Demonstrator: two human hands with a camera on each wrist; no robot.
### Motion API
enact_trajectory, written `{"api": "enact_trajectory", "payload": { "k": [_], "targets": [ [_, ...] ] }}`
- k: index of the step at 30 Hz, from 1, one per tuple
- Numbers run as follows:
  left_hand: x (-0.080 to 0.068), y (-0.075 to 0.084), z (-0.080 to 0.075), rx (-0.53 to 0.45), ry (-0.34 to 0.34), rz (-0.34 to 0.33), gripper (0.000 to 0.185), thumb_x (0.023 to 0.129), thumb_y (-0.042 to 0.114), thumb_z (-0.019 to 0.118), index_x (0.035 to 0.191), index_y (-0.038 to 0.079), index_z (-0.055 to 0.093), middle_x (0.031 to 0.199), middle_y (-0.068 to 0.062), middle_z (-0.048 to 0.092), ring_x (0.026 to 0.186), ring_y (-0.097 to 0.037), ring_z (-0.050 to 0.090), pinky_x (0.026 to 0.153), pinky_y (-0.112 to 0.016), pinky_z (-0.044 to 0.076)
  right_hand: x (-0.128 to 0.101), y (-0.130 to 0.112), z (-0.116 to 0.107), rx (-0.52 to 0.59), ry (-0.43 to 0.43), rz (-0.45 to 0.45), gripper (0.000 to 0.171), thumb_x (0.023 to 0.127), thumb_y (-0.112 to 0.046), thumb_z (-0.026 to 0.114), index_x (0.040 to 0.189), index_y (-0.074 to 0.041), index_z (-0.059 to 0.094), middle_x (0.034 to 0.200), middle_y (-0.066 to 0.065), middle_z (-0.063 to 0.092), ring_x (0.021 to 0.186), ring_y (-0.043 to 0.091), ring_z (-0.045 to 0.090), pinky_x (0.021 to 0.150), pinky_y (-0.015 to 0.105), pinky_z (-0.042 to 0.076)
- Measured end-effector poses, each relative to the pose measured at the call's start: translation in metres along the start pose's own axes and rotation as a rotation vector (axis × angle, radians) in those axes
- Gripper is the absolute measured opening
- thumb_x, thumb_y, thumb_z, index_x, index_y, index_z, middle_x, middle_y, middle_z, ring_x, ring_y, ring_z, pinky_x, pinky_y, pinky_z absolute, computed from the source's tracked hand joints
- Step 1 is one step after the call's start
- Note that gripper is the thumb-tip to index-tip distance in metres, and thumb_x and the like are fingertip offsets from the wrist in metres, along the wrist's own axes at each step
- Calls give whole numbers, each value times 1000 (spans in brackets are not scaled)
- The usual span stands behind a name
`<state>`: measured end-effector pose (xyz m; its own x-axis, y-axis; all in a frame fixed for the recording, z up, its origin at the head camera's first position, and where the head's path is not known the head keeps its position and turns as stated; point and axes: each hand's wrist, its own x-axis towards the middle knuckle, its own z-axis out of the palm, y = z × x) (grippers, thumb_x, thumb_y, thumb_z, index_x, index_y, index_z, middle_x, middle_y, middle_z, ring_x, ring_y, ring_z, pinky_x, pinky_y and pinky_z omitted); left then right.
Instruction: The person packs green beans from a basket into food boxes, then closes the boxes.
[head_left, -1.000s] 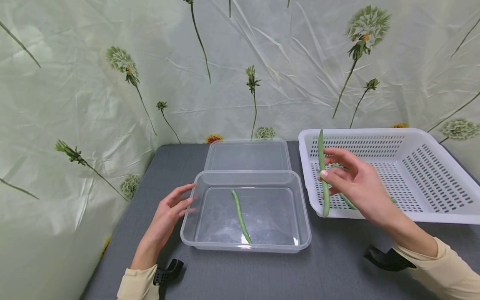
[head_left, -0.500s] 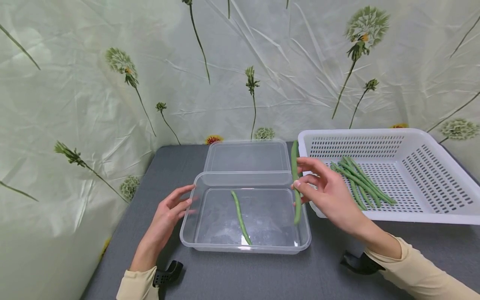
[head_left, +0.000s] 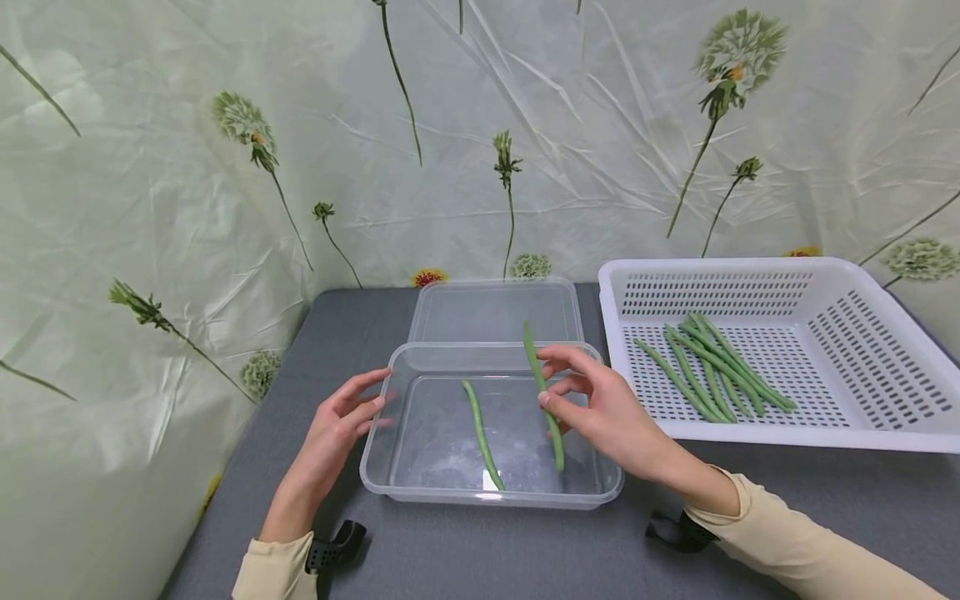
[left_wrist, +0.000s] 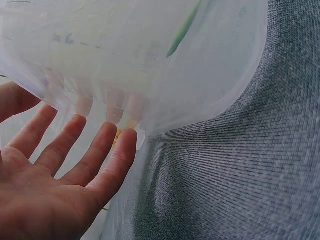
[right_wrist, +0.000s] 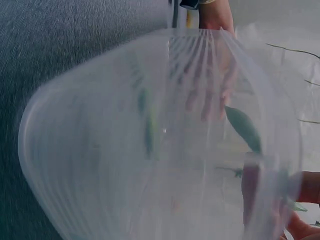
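My right hand (head_left: 607,412) pinches a green bean (head_left: 534,362) between thumb and fingertips, holding it nearly upright over the right part of the clear plastic container (head_left: 435,442). Another green bean (head_left: 482,433) lies on the container's floor, left of the held one. At the container's left wall, my left hand (head_left: 330,437) rests with its fingertips against the side. The left wrist view shows those fingers (left_wrist: 95,155) spread and nearly straight beside the wall. In the right wrist view the container wall (right_wrist: 100,175) covers much of the scene, with fingers of my right hand at the edge.
A white perforated basket (head_left: 892,437) stands on the right, with several green beans (head_left: 723,362) lying in its left half. Behind the container lies a clear flat lid (head_left: 495,310). Grey cloth (head_left: 480,550) covers the table; a flower-printed sheet (head_left: 420,208) hangs behind.
My right hand has carried its green bean leftward and down from above the basket to over the container, uncovering the beans in the basket. My left hand has stayed in place.
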<state>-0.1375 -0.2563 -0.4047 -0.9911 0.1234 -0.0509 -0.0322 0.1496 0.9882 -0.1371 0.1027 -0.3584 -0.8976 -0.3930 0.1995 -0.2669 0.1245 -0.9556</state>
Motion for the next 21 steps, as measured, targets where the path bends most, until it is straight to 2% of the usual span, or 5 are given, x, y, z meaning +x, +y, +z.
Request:
{"api": "enact_trajectory", "payload": {
  "k": [7,15,21],
  "targets": [
    [0,0,0,-5,-5,10,45,102,21,57,144,7,46,150,-8,41,127,-23,52,91,-36,52,4,10,13,-59,-47,53,45,92,-1,67,133,-14,54,114,11,56,89,32,66,58,38,57],
    [1,0,-1,-15,-10,18,45,102,21,57,143,8,47,150,-7,40,127,-22,52,91,-37,53,10,15,14,-163,-114,97,43,92,-2,66,133,-11,55,110,9,58,86,22,66,56,35,56],
    [1,0,0,-18,-13,16,46,101,22,58,143,7,47,150,-8,40,126,-20,53,92,-37,52,11,15,14,-136,-156,145,47,91,-1,66,136,-9,53,110,10,57,85,27,67,57,42,58]
  ]
}}
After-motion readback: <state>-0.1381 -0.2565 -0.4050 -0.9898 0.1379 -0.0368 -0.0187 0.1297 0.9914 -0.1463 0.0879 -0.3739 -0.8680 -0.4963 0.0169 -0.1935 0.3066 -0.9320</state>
